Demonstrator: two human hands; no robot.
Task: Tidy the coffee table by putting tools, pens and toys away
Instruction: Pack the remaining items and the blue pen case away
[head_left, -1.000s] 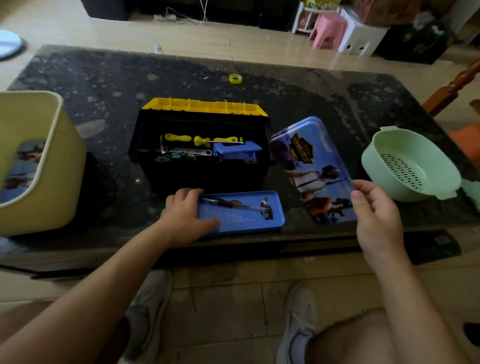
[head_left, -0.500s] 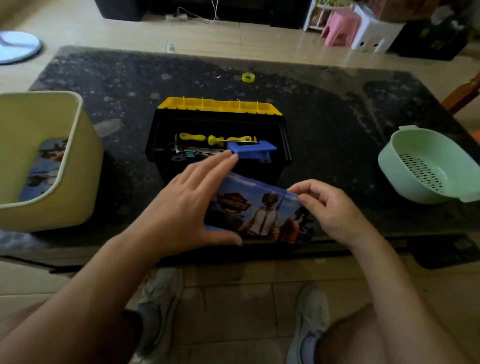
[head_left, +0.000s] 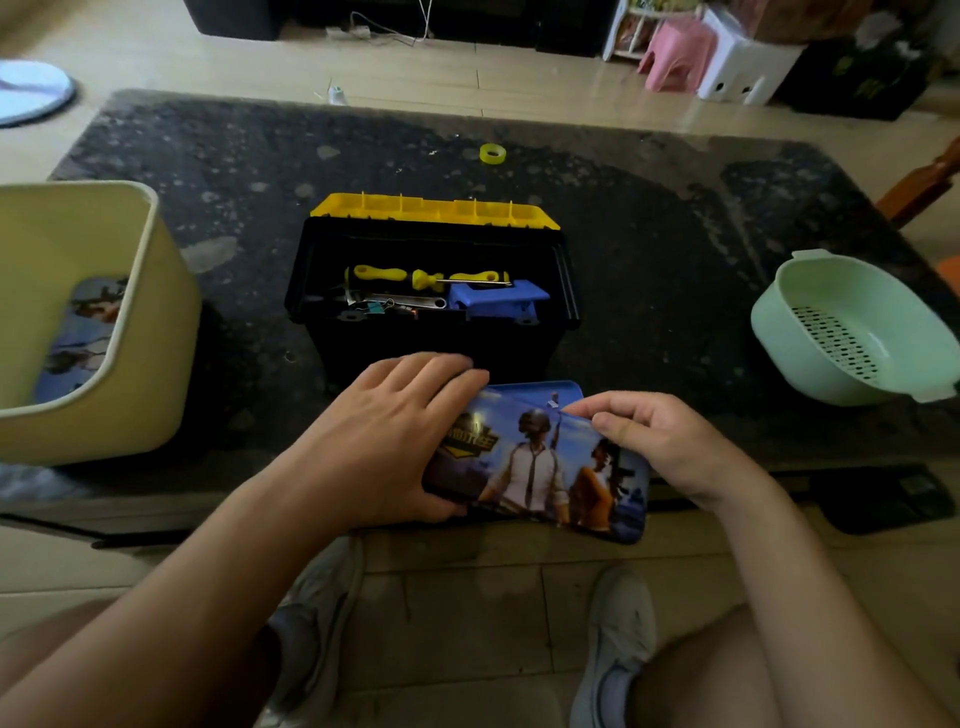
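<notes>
Fingers: left hand lies flat, fingers spread over the left end of the pencil case lid, thumb tucked under its near edge; right hand curls in, pinching the lid's right side.
Pencil case: at the near edge of the coffee table, lid tilted over the blue tray, a strip of tray showing behind.
Toolbox: open just behind, yellow-handled screwdrivers inside.
Left: cream bin.
Right: green colander.
Far side: yellow tape roll.
</notes>
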